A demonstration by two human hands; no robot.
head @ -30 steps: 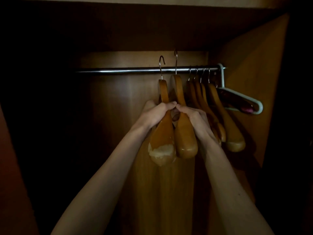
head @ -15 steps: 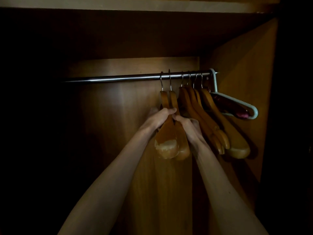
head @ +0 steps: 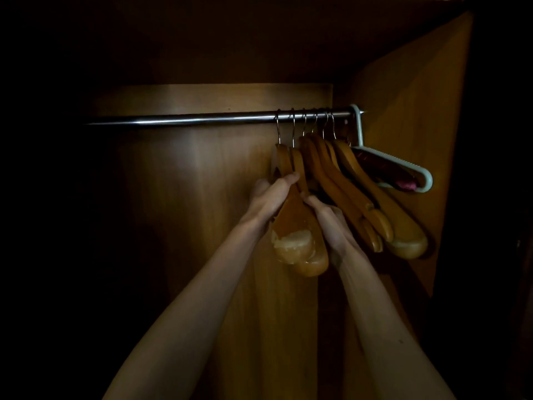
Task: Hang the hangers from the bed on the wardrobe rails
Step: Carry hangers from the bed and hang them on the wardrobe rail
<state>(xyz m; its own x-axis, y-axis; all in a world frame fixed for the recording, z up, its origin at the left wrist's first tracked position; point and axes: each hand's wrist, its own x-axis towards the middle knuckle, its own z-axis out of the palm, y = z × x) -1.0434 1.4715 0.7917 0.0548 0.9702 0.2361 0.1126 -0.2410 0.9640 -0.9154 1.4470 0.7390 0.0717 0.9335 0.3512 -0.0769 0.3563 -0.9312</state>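
Inside a dim wooden wardrobe [head: 202, 197], a metal rail [head: 184, 120] runs across the upper part, and all the hangers are bunched at its right end. Two wooden hangers [head: 294, 226] hang side by side at the left of the bunch, their metal hooks over the rail and their broad lower ends pressed together; the nearer one has a pale, chipped patch on its rounded end. The left hand [head: 269, 199] grips these two from the left, its fingers [head: 288, 180] curled round the wooden arms just below the necks. The right hand [head: 326, 215] holds the same pair from the right, thumb against the wood, with the rest of its fingers wrapped behind and partly hidden. Both forearms reach up from the bottom of the view. Just to the right, touching or nearly touching the right hand, a group of further wooden hangers [head: 372, 206] hangs from the rail, tilted so their lower ends swing toward the right side wall; how many there are is hard to tell in the low light, though about four hooks show. Farthest right, against the rail's end, a pale plastic hanger [head: 403, 166] juts out toward the side panel [head: 418, 96], with something dark red inside its loop.
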